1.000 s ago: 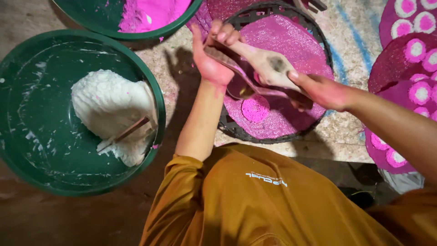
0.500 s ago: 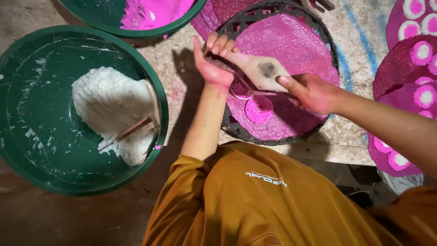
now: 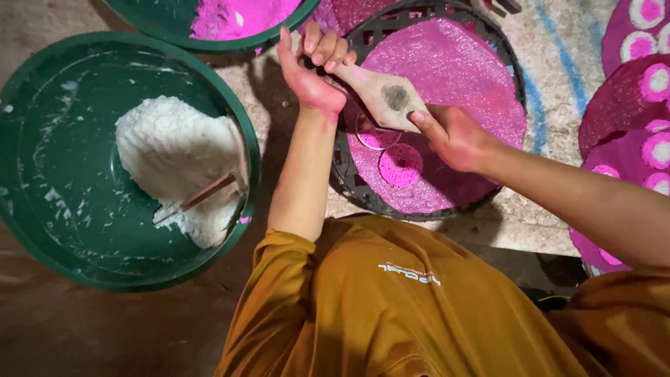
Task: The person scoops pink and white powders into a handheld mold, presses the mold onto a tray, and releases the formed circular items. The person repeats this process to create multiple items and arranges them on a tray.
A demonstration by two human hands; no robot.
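Observation:
My left hand (image 3: 310, 66) grips the narrow handle of a flat wooden paddle (image 3: 385, 94) that has a dark smudge on its blade. My right hand (image 3: 453, 136) presses its fingers on the paddle's wide end. Under the paddle a thin metal ring (image 3: 377, 131) lies on a pink textured sheet (image 3: 460, 77). A small pink disc (image 3: 400, 165) sits on the sheet just below the ring. The sheet covers a round black lattice tray (image 3: 349, 178).
A large green basin (image 3: 49, 139) at the left holds a white dough lump (image 3: 174, 157) with a stick (image 3: 202, 195) in it. Another green basin (image 3: 160, 31) at the top holds pink dough (image 3: 234, 14). Dark pink sheets with several pink-and-white discs (image 3: 638, 91) lie at the right.
Both hands and the paddle have shifted a little to the left over the tray. The metal ring now shows beside the pink disc under the paddle.

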